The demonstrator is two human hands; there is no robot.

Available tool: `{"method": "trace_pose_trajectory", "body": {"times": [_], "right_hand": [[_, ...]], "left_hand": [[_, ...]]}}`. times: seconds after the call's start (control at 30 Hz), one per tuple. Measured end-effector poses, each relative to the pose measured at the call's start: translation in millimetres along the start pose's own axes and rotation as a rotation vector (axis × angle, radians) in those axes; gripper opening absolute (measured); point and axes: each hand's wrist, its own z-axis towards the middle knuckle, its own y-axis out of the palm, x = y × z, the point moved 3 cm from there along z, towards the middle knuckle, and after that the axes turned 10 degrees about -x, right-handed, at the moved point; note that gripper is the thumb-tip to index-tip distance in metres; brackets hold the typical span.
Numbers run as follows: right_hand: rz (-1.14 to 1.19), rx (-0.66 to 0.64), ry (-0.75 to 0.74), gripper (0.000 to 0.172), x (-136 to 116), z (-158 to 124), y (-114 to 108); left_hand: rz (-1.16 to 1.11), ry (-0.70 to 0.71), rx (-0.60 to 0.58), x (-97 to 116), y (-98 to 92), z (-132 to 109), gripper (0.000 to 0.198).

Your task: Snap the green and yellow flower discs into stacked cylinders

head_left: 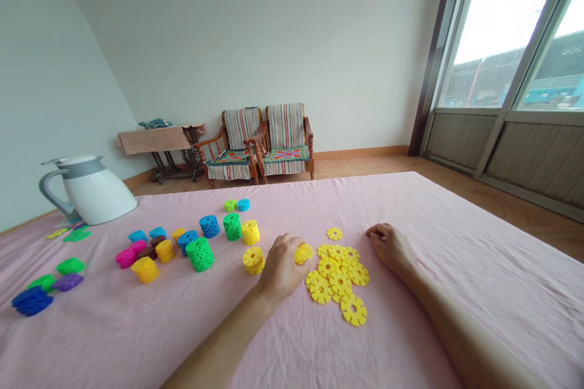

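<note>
My left hand (283,262) is closed, with a yellow notched plastic disc (303,253) held between thumb and fingers; whether more discs sit behind it is hidden. Just left of this hand stands a short stack of yellow discs (253,261), with a taller yellow stack (250,232) behind it. To its right, a loose pile of yellow discs (340,282) lies spread on the cloth. One single yellow disc (334,233) lies flat beyond the pile. My right hand (390,245) rests on the cloth right of the pile, fingers curled together, nothing visible in them.
Green stacks (199,255), blue stacks (210,227) and orange-yellow stacks (145,270) stand on the left of the pink tablecloth (456,225). Dark blue discs (31,301) lie at far left. A white jug (93,191) stands behind. Two wooden chairs (286,134) are beyond the table.
</note>
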Motion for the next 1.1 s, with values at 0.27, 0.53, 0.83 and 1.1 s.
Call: {"method": "trace_pose_trajectory", "body": {"times": [0.27,0.53,0.83,1.1], "right_hand": [[0.001,0.001,-0.001,0.026,-1,-1,-1],[-0.007,-0.001,-0.005,0.027,-2,-1,-2],[-0.010,-0.001,-0.002,0.027,-3,-2,-2],[-0.011,-0.006,-0.001,0.027,-3,-2,-3]], "left_hand": [[0.057,-0.014,-0.092,-11,8.1,0,0.011],[-0.056,0.060,-0.127,4,-6.3,-4,0.020],[-0.057,0.236,-0.451,29,-14.5,-21,0.039],[-0.068,0.207,-0.409,28,-10.5,-20,0.027]]}}
